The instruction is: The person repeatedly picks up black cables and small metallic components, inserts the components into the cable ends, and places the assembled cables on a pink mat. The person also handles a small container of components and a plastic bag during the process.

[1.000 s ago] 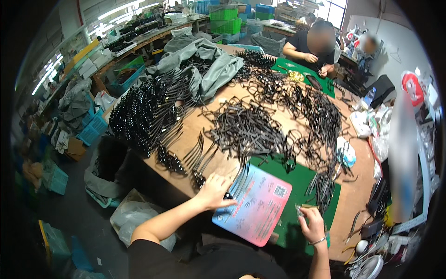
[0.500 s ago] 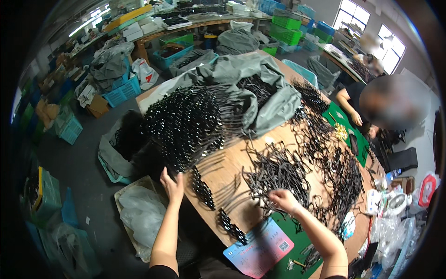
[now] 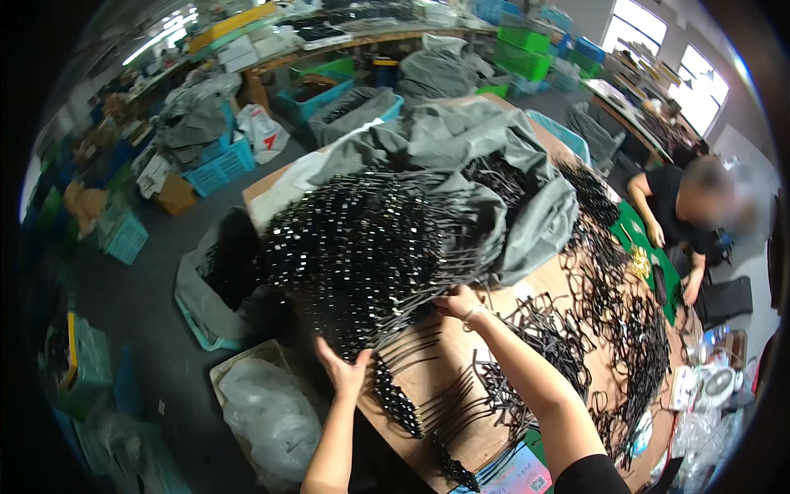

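Note:
A large stack of glossy black pieces with thin arms [image 3: 354, 239], which look like eyeglass frames, lies in rows on the wooden table. My left hand [image 3: 344, 370] is at its near left edge, open, with thumb and fingers apart. My right hand [image 3: 461, 303] is closed round the ends of the thin arms at the stack's near right side; its fingertips are partly hidden. Two short rows of the same frames [image 3: 395, 401] lie by the table's near edge, arms pointing right. Beyond my right forearm spreads a tangled heap of loose frames [image 3: 617, 329].
Grey cloth [image 3: 539, 230] drapes over the stack's far side. Left of the table stand a bin of clear plastic bags [image 3: 267, 416] and a grey-lined crate [image 3: 202, 288]. Across the table on the right, a person [image 3: 671, 198] sits at a green mat [image 3: 634, 226]. A printed card [image 3: 514, 473] lies near me.
My right hand has moved from the loose heap up and left to the stack's arms and closed on them. My left hand stays by the stack's edge. The view has shifted.

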### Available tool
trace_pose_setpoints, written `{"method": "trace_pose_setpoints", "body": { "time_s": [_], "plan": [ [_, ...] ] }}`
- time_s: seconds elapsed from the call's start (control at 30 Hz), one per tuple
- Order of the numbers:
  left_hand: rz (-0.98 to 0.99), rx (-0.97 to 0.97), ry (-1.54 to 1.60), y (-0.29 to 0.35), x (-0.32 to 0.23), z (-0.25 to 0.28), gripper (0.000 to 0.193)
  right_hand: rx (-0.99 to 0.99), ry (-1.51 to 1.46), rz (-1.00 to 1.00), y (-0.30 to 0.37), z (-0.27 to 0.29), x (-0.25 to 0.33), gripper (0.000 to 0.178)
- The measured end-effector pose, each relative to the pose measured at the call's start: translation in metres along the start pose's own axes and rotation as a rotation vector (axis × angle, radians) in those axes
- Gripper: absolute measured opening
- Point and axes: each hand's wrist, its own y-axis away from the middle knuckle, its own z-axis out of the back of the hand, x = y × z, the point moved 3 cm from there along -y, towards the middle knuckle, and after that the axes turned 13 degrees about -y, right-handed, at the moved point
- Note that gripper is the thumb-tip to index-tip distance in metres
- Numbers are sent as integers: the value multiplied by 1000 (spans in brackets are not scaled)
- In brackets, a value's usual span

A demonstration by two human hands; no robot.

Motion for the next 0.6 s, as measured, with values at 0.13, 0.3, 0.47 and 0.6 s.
{"method": "trace_pose_setpoints", "body": {
  "time_s": [0.13,0.3,0.47,0.6],
  "plan": [
    [-9,-7,-12,-10,-33,-4,88,-99,537,-12,-13,-1,9,40],
    [-71,-112,-64,-33,25,-25,87,-97,268,157,-45,-32,4,37],
    [-422,-187,-266,-28,-3,-15,61,-26,266,305,-7,23,-17,49],
    [-220,-13,-266,-22,-1,23,73,-6,471,488,41,137,-12,39]
  ]
}}
